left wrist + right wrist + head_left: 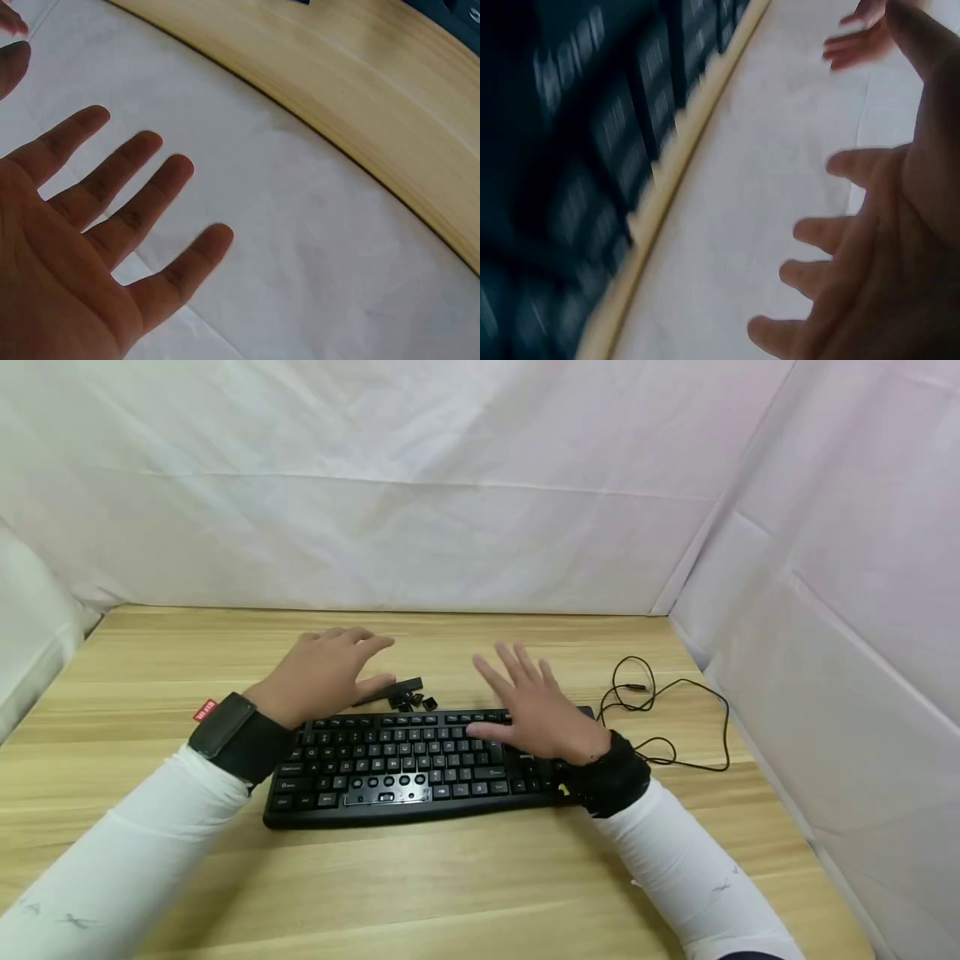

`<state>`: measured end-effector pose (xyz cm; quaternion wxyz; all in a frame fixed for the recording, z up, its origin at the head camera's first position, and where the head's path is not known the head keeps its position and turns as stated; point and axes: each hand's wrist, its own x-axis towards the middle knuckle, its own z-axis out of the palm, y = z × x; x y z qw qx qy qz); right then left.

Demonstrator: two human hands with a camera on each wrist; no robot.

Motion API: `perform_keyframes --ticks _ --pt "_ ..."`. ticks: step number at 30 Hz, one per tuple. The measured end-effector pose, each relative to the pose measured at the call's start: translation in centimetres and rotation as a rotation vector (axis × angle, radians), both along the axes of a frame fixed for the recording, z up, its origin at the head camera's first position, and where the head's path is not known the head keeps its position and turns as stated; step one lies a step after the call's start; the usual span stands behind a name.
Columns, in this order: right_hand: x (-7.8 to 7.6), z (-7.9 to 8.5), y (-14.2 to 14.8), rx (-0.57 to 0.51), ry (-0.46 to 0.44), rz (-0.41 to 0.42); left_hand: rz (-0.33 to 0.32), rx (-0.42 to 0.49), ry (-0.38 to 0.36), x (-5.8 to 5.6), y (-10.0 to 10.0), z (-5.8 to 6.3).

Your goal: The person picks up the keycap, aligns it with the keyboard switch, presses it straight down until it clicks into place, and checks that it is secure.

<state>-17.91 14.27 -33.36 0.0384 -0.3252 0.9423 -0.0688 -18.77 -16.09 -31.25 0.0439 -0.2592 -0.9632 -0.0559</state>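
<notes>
A black keyboard (390, 756) lies on the wooden table. Along its lower rows a patch of bare key mounts (386, 788) shows no caps. Behind its back edge lie several small loose keycaps (429, 703) and a long black bar-shaped key (408, 684), partly hidden by my left thumb. My left hand (318, 675) hovers over the keyboard's back left, fingers spread and holding nothing; its palm (60, 277) shows in the left wrist view. Over the keyboard's right part hangs my right hand (546, 714), likewise empty with fingers apart. In the right wrist view the keyboard is blurred.
A thin black cable (726, 727) loops on the table to the right of the keyboard, its plug (636, 687) near the back. White cloth (390, 527) hangs behind the table and along its sides. Bare wood (420, 885) stretches in front of the keyboard.
</notes>
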Motion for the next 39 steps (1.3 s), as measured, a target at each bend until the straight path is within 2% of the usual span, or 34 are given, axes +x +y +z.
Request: perform_keyframes --ticks 6,11,16,20,28,34,39 --pt "2.2 -1.1 -1.3 -0.023 -0.084 0.089 -0.070 -0.020 0.001 -0.6 1.4 -0.7" --pt "3.6 -1.3 -2.4 -0.033 -0.161 0.131 -0.104 -0.094 -0.044 -1.1 2.3 -1.2" --pt "4.4 -1.8 -3.6 -0.026 -0.188 0.196 -0.136 -0.137 -0.099 -1.5 2.3 -1.7" --pt "4.6 -2.3 -4.4 -0.002 -0.170 0.226 -0.156 -0.143 -0.123 -1.7 2.1 -2.1" --pt "4.8 -3.5 -5.4 0.003 -0.056 0.273 -0.133 -0.159 -0.188 -1.8 1.8 -2.9" --pt "4.6 -3.7 -5.6 0.001 -0.041 0.256 -0.141 -0.160 -0.179 -2.3 1.6 -3.5" --pt "4.6 -3.5 -5.6 0.005 -0.041 0.251 -0.137 -0.169 -0.177 -2.6 1.8 -3.5"
